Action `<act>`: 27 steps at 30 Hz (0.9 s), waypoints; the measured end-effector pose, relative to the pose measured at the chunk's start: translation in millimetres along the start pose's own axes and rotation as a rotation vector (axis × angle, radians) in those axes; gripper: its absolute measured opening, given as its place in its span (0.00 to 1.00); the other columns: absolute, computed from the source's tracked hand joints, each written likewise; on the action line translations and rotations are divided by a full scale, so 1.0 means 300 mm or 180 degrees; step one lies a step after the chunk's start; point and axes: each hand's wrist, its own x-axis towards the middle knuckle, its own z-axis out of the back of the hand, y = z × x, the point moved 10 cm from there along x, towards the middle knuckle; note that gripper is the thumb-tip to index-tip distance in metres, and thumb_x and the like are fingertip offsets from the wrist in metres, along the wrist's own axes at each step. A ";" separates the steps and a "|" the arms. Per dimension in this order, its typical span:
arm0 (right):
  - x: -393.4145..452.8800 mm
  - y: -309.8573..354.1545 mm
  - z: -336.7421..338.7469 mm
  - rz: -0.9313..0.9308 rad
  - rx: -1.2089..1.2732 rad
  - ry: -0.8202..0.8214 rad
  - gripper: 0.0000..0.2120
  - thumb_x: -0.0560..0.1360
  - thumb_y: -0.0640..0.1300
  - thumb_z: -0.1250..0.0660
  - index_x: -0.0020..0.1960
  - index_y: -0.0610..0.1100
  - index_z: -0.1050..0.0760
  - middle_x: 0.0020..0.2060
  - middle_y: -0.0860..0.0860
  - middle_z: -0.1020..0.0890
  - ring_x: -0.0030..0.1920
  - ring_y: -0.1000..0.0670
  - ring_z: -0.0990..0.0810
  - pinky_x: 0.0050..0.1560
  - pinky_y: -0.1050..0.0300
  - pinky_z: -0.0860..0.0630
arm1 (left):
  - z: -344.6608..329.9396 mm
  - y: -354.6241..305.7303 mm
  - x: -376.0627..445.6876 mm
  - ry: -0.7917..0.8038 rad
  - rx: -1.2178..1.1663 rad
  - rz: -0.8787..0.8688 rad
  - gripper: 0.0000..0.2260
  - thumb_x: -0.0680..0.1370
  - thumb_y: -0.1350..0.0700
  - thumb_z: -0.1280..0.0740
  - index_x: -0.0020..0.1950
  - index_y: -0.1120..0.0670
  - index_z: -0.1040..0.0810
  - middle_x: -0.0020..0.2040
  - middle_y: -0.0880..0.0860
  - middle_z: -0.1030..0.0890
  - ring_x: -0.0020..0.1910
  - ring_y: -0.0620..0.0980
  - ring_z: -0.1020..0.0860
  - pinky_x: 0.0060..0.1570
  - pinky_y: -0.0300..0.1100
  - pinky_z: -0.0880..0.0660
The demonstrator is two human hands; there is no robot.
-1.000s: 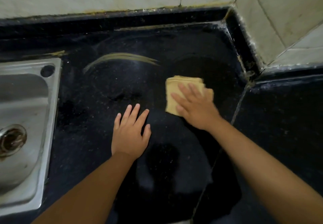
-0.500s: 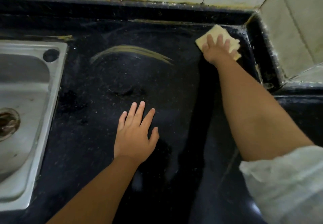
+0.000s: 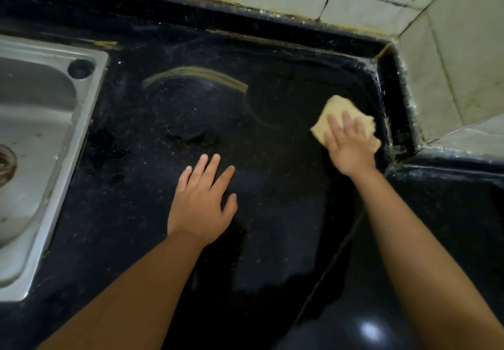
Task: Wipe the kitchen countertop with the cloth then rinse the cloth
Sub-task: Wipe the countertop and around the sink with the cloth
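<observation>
Pressing flat, fingers spread, the right hand pins a seemingly folded yellow cloth on the black speckled counter; the left hand rests open.

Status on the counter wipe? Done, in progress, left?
Done: nothing clearly finished; the countertop looks speckled. In hand: the right hand presses the yellow cloth flat near the back corner, while the left hand rests open on the counter. Left: the curved tan streak is unwiped, and the cloth has not reached the sink for rinsing.
</observation>
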 end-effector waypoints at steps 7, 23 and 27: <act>0.232 -0.121 0.139 -0.0988 0.0391 -0.0084 0.24 0.81 0.53 0.57 0.76 0.53 0.56 0.76 0.49 0.58 0.76 0.44 0.59 0.72 0.42 0.60 | -0.011 -0.033 -0.026 0.0021 -0.0102 -0.0015 0.23 0.73 0.47 0.47 0.61 0.55 0.24 0.63 0.59 0.24 0.64 0.58 0.28 0.63 0.49 0.43; -0.031 0.515 -0.068 0.1541 -0.0430 0.0141 0.23 0.80 0.55 0.59 0.75 0.57 0.53 0.76 0.53 0.56 0.76 0.47 0.59 0.72 0.43 0.61 | -0.012 0.006 0.015 0.0005 -0.0155 0.0171 0.23 0.72 0.48 0.46 0.61 0.55 0.23 0.62 0.59 0.23 0.64 0.59 0.28 0.62 0.48 0.43; -0.285 0.335 -0.149 0.1581 -0.0527 0.0218 0.31 0.74 0.58 0.64 0.73 0.55 0.41 0.74 0.50 0.40 0.74 0.43 0.44 0.70 0.37 0.45 | -0.020 -0.016 0.007 0.0252 -0.0158 0.0115 0.23 0.72 0.48 0.46 0.60 0.56 0.22 0.61 0.60 0.23 0.61 0.60 0.25 0.62 0.48 0.42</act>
